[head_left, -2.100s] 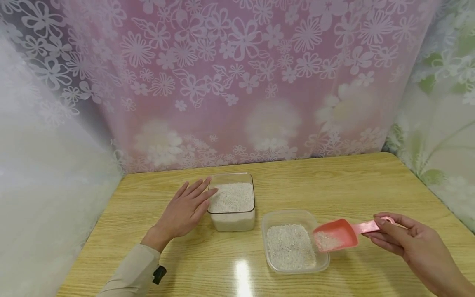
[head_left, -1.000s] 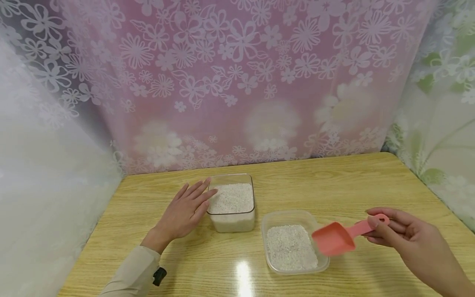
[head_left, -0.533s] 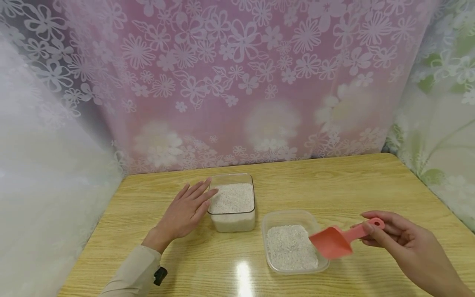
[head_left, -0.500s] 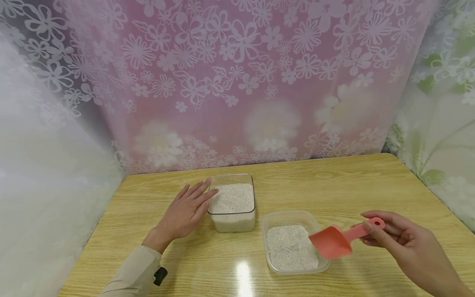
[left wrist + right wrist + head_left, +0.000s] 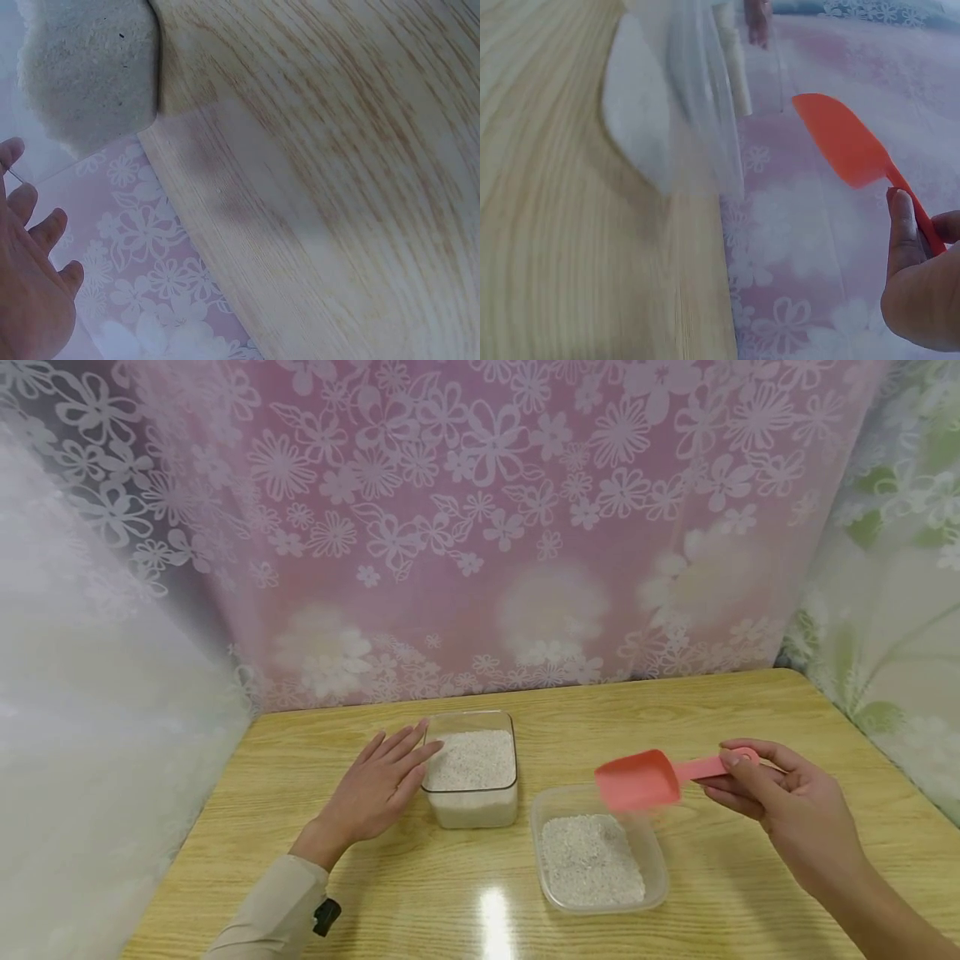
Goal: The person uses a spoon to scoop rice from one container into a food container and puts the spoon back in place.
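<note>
My right hand (image 5: 795, 810) pinches the handle of a pink plastic scoop (image 5: 639, 779) between thumb and fingers. The scoop hangs in the air over the back of a low clear tub (image 5: 655, 877), with no grain showing in its bowl. Pale, rice-like grain (image 5: 592, 864) covers the tub's bottom. To the left, a taller clear container (image 5: 472, 810) holds more of the same grain (image 5: 94, 71). My left hand (image 5: 375, 789) lies with fingers extended at that container's left rim, fingertips touching it. In the right wrist view the scoop (image 5: 841, 142) is tilted, clear of the tub.
Both containers stand on a wood-grain table (image 5: 337, 893), the taller one farther back. A pink flowered curtain (image 5: 450, 610) hangs behind the table's back edge. Pale sheets hang at the left (image 5: 112, 735) and right (image 5: 892, 635). A black device (image 5: 326, 917) sits at the left sleeve.
Grain lay in the scoop about two seconds ago; the scoop then tipped over the low tub. Now my right hand has lifted it up and left. The left hand has stayed in place.
</note>
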`<state>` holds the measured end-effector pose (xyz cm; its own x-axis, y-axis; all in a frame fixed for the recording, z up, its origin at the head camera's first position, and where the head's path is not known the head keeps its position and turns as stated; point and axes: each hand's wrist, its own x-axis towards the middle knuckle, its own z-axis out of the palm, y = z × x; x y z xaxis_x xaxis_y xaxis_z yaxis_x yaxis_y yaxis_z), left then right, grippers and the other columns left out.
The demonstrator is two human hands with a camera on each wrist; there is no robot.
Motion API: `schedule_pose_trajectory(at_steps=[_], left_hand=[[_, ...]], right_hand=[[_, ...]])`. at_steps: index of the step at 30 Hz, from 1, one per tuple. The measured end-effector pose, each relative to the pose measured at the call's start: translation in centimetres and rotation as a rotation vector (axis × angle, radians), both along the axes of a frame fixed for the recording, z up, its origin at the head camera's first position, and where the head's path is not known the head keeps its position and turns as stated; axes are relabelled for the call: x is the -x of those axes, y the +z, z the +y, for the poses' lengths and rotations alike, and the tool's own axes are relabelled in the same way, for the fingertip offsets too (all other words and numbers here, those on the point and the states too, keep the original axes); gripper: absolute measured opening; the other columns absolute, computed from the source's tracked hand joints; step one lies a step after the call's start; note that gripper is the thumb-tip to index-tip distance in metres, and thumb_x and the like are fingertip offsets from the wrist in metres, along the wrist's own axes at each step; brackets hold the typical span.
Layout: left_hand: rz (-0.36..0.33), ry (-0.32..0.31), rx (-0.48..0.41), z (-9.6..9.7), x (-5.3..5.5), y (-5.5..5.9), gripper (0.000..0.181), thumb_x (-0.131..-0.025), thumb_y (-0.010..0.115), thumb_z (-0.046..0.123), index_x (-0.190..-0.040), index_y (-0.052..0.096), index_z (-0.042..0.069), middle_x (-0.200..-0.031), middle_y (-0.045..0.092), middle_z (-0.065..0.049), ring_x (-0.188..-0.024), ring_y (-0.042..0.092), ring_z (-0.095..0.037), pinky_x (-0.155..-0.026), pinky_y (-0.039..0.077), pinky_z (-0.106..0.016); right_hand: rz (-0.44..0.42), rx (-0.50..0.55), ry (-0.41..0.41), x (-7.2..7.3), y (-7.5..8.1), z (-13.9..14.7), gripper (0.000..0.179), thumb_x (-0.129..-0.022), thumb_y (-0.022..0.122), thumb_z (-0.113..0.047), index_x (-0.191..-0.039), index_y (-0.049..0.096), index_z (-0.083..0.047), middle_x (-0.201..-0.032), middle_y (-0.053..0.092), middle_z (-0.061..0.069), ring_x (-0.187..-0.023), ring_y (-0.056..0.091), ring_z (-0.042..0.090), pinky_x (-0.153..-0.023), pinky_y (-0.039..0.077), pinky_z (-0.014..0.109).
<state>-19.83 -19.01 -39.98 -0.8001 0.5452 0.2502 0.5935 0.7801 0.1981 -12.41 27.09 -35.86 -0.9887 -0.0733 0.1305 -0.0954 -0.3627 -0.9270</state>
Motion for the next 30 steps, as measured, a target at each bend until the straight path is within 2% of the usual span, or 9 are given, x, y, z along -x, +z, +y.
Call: schedule_pose_trajectory(at_steps=[4,13,20,23,27,30], left_hand=[[0.000,0.004,0.000,-0.1,0.0,0.0,0.045,-0.106,0.029,0.037,-0.148,0.039,0.026,-0.156,0.022,-0.002,-0.142,0.020,-0.023,-0.114,0.011,-0.048],[-0.001,0.004,-0.001,0.0,0.0,0.0,0.044,-0.106,0.029,0.036,-0.148,0.039,0.027,-0.157,0.020,0.000,-0.142,0.020,-0.023,-0.115,0.010,-0.048],[-0.008,0.010,0.007,0.1,0.0,0.1,0.045,-0.106,0.025,0.039,-0.148,0.038,0.028,-0.157,0.020,0.002,-0.143,0.018,-0.019,-0.115,0.011,-0.047],[0.006,0.004,0.023,0.1,0.0,0.2,0.045,-0.106,0.026,0.037,-0.148,0.038,0.027,-0.157,0.022,0.000,-0.142,0.019,-0.020,-0.115,0.011,-0.048],[0.037,-0.004,0.057,0.0,0.1,0.3,0.045,-0.106,0.026,0.036,-0.148,0.039,0.026,-0.156,0.025,-0.003,-0.142,0.021,-0.021,-0.114,0.012,-0.048],[0.051,-0.001,0.069,0.0,0.0,0.3,0.045,-0.106,0.026,0.037,-0.148,0.040,0.026,-0.156,0.026,-0.003,-0.142,0.022,-0.022,-0.114,0.012,-0.048]], right_hand=[[-0.010,0.149,0.043,1.6,0.7,-1.9,0.018,-0.098,0.049,0.003,-0.112,0.061,0.002,-0.097,0.070,0.018,-0.088,0.069,0.028,-0.080,0.053,0.035],[-0.020,0.206,0.077,4.1,1.2,-6.1,0.013,-0.097,0.054,-0.002,-0.108,0.058,0.004,-0.096,0.070,0.015,-0.086,0.070,0.024,-0.081,0.052,0.034],[-0.058,0.181,0.080,5.4,1.2,-9.1,0.014,-0.096,0.058,-0.006,-0.105,0.058,0.004,-0.093,0.070,0.014,-0.084,0.070,0.023,-0.081,0.053,0.033],[-0.058,0.112,0.058,5.8,1.1,-10.4,0.021,-0.094,0.061,-0.009,-0.108,0.055,0.007,-0.091,0.070,0.013,-0.084,0.071,0.022,-0.080,0.053,0.033],[-0.018,-0.057,0.013,6.0,0.7,-12.1,0.036,-0.094,0.062,-0.015,-0.117,0.050,0.011,-0.091,0.071,0.013,-0.083,0.071,0.022,-0.079,0.053,0.033],[0.022,-0.177,-0.022,5.9,0.6,-13.4,0.039,-0.095,0.062,-0.016,-0.120,0.050,0.011,-0.093,0.071,0.015,-0.082,0.071,0.022,-0.077,0.054,0.034]])
